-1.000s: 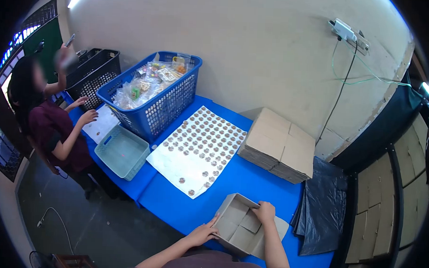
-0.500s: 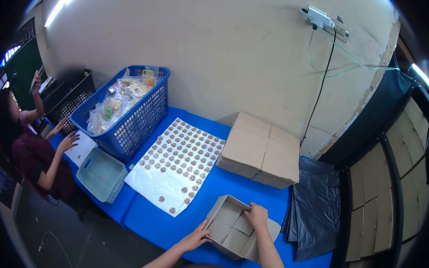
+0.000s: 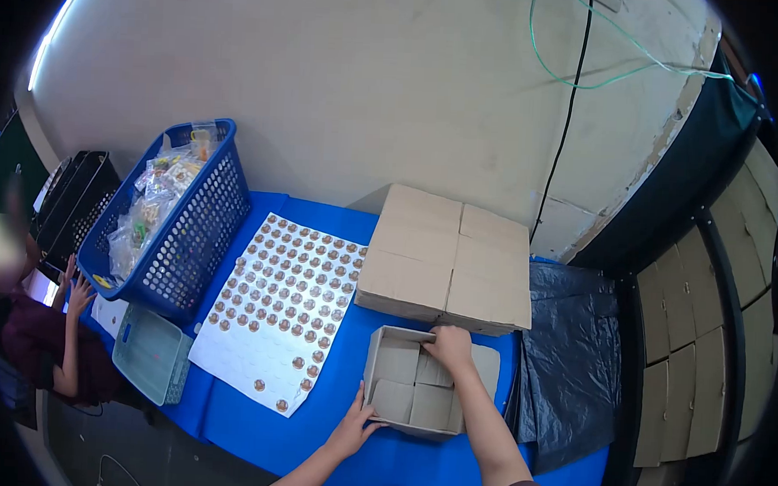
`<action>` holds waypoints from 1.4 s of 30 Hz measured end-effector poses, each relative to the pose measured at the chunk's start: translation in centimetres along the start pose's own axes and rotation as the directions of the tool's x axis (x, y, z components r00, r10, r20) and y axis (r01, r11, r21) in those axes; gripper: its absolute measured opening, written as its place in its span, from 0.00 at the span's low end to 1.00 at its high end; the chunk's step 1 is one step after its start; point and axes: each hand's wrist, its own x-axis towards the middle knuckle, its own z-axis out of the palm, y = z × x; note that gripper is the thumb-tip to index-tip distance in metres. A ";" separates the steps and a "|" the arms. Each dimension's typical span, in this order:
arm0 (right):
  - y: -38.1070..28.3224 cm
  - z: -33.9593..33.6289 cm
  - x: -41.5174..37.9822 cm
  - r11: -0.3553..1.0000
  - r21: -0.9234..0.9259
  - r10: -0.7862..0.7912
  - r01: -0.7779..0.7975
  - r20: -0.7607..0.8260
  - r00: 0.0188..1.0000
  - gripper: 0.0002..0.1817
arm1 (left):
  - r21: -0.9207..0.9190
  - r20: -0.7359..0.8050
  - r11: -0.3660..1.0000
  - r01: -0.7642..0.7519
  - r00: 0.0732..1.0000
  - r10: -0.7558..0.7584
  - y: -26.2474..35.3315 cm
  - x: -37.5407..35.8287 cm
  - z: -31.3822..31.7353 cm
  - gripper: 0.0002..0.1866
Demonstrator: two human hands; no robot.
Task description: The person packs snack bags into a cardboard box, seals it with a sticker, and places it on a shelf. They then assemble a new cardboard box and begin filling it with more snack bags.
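Note:
An open cardboard box (image 3: 394, 403) sits on the blue-covered table in front of me, with its inside facing up and a flap out at its right. My left hand (image 3: 353, 427) holds the box's near left corner, fingers along the outer wall and thumb by the near edge. My right hand (image 3: 450, 346) is closed over the far wall near the far right corner; some fingertips are hidden inside. Left of the box lies a white sheet (image 3: 228, 358) with rows of round brown stickers, some spots bare. Behind the box is a stack of flat cardboard (image 3: 445, 254).
Black plastic sheets (image 3: 566, 355) lie at the right. A blue basket (image 3: 199, 250) of bagged items and a grey-green tray (image 3: 150, 354) stand left. Beyond them is another person (image 3: 63, 350) with hands raised near the basket. A black cable (image 3: 561, 129) hangs down the wall.
The box has turned and now sits squarer to me. My right hand has shifted to its far wall; my left stays at the near left. The view has tilted, moving the basket and sheet left.

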 end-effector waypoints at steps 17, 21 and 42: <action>1.0 1.2 3.5 0.991 0.043 0.131 -0.128 -0.098 0.987 0.25 | -0.080 -0.020 0.995 0.065 0.998 -0.067 -1.9 5.2 -2.2 0.14; 1.1 0.6 3.5 0.985 0.050 0.163 -0.164 0.013 0.986 0.22 | -0.086 -0.001 0.993 0.081 0.997 -0.081 -1.3 5.5 -2.6 0.16; 2.9 1.7 1.7 0.950 -0.309 -0.039 0.040 0.012 0.999 0.18 | -0.483 -0.786 0.867 0.125 0.374 -0.492 -2.7 -33.1 -11.6 0.46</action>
